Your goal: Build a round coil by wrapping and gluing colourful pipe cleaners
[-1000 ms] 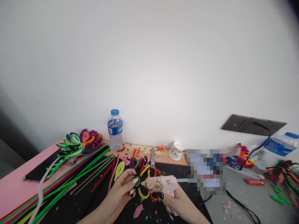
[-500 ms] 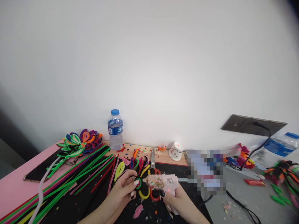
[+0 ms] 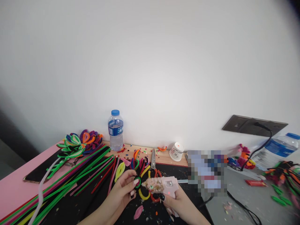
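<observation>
My left hand (image 3: 125, 189) pinches a small round coil of green and black pipe cleaner (image 3: 138, 183) between thumb and fingers. Closed around the handle of a pale pink glue gun (image 3: 170, 186) is my right hand (image 3: 174, 200). Its nozzle points left, close to the coil; whether it touches I cannot tell. A clear glue stick (image 3: 183, 181) sticks out of the gun's back end. Partly hidden beneath the gun, a yellow pipe cleaner loop (image 3: 144, 196) and a red one (image 3: 154, 198) rest on the black mat (image 3: 126, 215).
Many long pipe cleaners (image 3: 93, 170) spread across the left, beside finished looped flowers (image 3: 82, 140). Behind stand a water bottle (image 3: 115, 131) and an upturned paper cup (image 3: 176, 152). Scissors (image 3: 153, 159) lie ahead of my hands. At right runs a black cable (image 3: 243, 206).
The glue gun has shifted slightly left and its tip sits a little lower. My left hand has tilted the coil slightly; both grips stay the same.
</observation>
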The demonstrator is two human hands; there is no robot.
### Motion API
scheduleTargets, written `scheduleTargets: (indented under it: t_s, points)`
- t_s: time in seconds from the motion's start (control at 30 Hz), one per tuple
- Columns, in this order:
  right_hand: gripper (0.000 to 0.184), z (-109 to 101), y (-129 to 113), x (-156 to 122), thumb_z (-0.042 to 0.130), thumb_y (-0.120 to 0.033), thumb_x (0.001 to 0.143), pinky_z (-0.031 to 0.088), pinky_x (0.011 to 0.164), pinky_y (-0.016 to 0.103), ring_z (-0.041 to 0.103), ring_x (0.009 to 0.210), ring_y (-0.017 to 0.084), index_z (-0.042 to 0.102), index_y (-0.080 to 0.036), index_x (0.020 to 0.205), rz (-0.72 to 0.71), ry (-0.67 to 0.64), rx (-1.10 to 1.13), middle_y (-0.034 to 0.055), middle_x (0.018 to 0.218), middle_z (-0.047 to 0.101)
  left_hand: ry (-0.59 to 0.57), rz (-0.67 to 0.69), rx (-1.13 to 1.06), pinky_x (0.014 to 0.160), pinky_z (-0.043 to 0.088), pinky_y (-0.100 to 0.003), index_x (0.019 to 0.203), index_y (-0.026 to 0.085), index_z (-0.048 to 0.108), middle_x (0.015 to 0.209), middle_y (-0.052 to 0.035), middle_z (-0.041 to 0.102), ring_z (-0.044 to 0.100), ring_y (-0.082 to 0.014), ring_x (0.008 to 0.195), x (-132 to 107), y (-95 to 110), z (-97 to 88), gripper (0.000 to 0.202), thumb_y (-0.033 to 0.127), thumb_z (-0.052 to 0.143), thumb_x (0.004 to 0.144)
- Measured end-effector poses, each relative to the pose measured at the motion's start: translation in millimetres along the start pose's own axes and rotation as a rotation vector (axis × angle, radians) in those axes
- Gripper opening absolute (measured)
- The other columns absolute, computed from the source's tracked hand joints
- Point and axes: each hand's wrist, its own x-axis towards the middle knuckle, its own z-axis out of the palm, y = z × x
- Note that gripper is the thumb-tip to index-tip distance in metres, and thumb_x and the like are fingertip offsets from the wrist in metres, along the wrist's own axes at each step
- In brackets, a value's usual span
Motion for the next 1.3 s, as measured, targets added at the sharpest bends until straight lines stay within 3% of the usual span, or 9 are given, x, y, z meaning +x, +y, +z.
scheduleTargets:
  t_s: [0.27, 0.9, 1.3]
  points:
    - [0.077, 4.8, -6.5, 1.0, 0.071, -0.068, 0.058, 0.026, 0.033, 0.018, 0.028, 0.032, 0.004, 0.056, -0.013, 0.110, -0.006, 0.041, 0.045, -0.0120, 0.041, 0.039, -0.051, -0.007, 0.036, 0.051, 0.031, -0.019, 0.081, 0.021, 0.060, 0.064, 0.0075, 0.051, 0.039, -0.0021, 0.046, 0.0, 0.5, -0.8, 0.033, 0.027, 0.084, 0.059]
    - [0.071, 0.0, -2.4, -0.7, 0.069, -0.064, 0.063, 0.026, 0.035, 0.016, 0.032, 0.036, 0.004, 0.052, -0.013, 0.109, 0.014, -0.004, -0.026, -0.0116, 0.046, 0.042, 0.007, -0.009, -0.003, 0.052, 0.031, -0.018, 0.080, 0.021, 0.060, 0.063, 0.0083, 0.048, 0.036, -0.0016, 0.046, -0.2, 1.1, 1.2, 0.035, 0.027, 0.086, 0.056]
    - [0.074, 3.3, -3.2, 1.2, 0.068, -0.068, 0.063, 0.025, 0.035, 0.018, 0.029, 0.034, 0.005, 0.054, -0.013, 0.111, -0.016, 0.073, -0.006, -0.0116, 0.042, 0.038, -0.035, -0.003, 0.015, 0.051, 0.030, -0.018, 0.080, 0.021, 0.059, 0.064, 0.0075, 0.049, 0.037, -0.0018, 0.046, -0.4, 1.1, 0.5, 0.034, 0.027, 0.084, 0.059]
